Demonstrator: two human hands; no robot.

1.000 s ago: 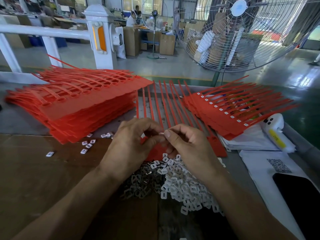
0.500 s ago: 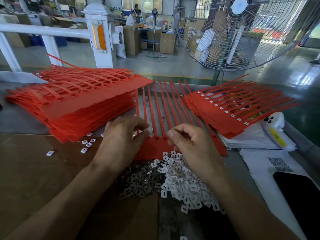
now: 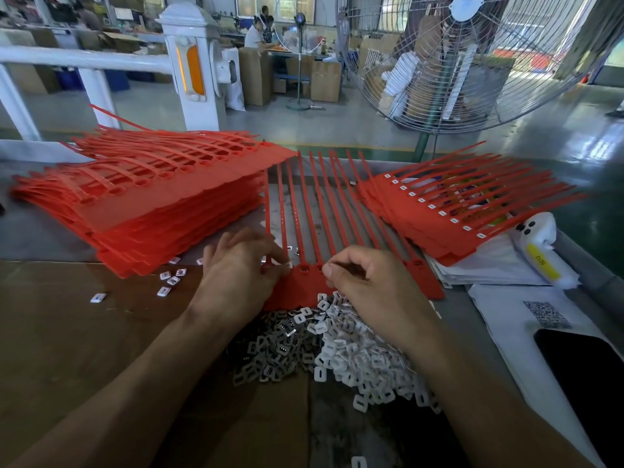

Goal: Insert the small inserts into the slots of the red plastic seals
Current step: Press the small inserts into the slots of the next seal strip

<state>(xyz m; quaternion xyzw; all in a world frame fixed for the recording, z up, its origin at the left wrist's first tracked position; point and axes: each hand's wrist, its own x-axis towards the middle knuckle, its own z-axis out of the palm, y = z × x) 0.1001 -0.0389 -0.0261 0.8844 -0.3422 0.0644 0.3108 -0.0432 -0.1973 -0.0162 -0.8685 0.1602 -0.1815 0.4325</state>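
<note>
Head view: cardboard-topped bench [image 3: 67,332], factory fan [image 3: 472,62] behind; both hands' grips curl on the seal strip [image 3: 304,285], seemingly pinching.

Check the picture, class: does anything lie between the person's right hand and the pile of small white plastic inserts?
Nothing visible does. The right hand hovers directly over the far edge of the pile of small white plastic inserts, near the red plastic seal strip.

Seal sheet [image 3: 305,285] between two stacks [image 3: 152,211]; insert pile [image 3: 341,352] before it.
</note>
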